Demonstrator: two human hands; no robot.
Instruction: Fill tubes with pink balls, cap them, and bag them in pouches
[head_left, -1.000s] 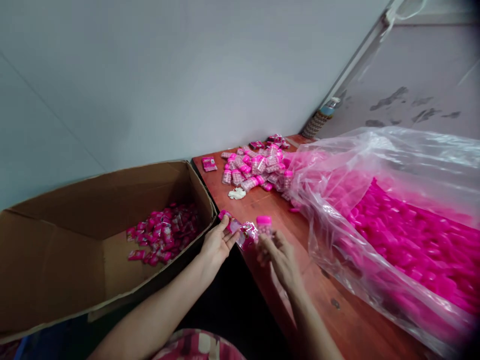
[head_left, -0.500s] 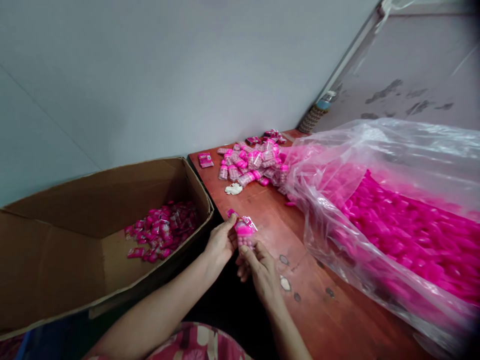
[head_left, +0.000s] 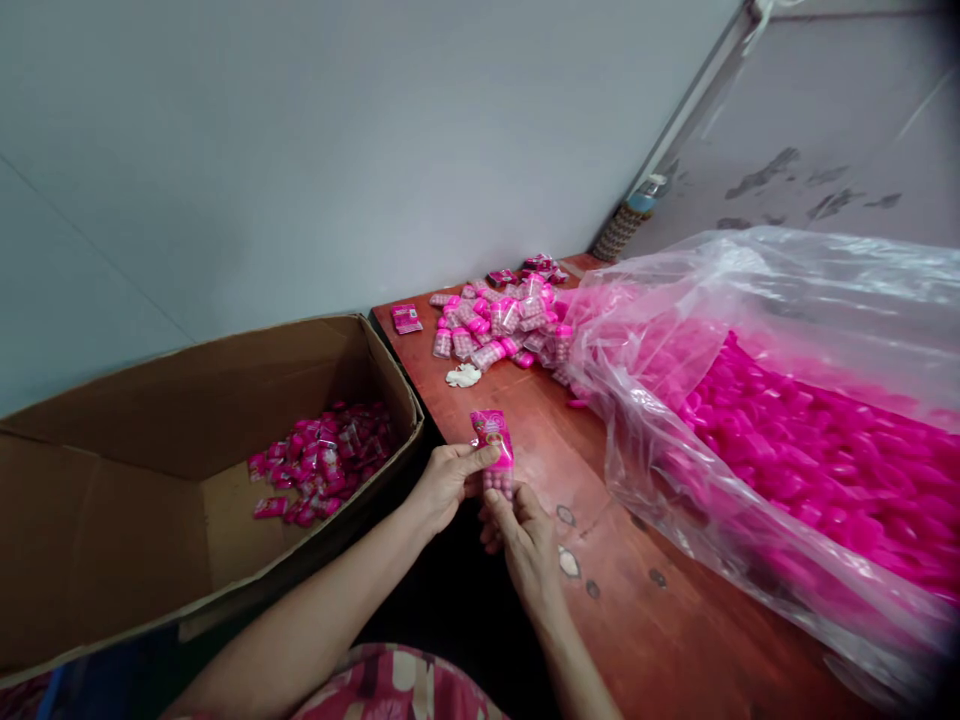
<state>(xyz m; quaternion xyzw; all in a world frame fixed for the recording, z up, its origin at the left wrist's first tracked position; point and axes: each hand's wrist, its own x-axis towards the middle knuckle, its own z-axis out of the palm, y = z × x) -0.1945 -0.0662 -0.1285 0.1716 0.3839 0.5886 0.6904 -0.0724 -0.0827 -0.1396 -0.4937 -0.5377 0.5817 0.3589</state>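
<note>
Upright between my hands is a small clear candy bottle full of pink balls. A printed pink plastic sleeve covers its upper part and sticks up above it. My left hand grips the sleeve from the left, its thumb flat across the front. Lower down, my right hand pinches the bottle near its base, with the thumb in front. Both hands are closed and hide parts of the bottle. Beyond them on the red table lies a pile of similar bottles with pink caps.
To the left, a cardboard box holds many sleeved bottles. A clear plastic bag of pink caps covers the table's right side. A stack of sleeves, a white scrap and a wrapped water bottle stand farther back.
The sleeve, crumpled and loose at the bottle's top before, now lies straight over the upper bottle. My left thumb has moved right onto its front. My right hand still holds the bottle.
</note>
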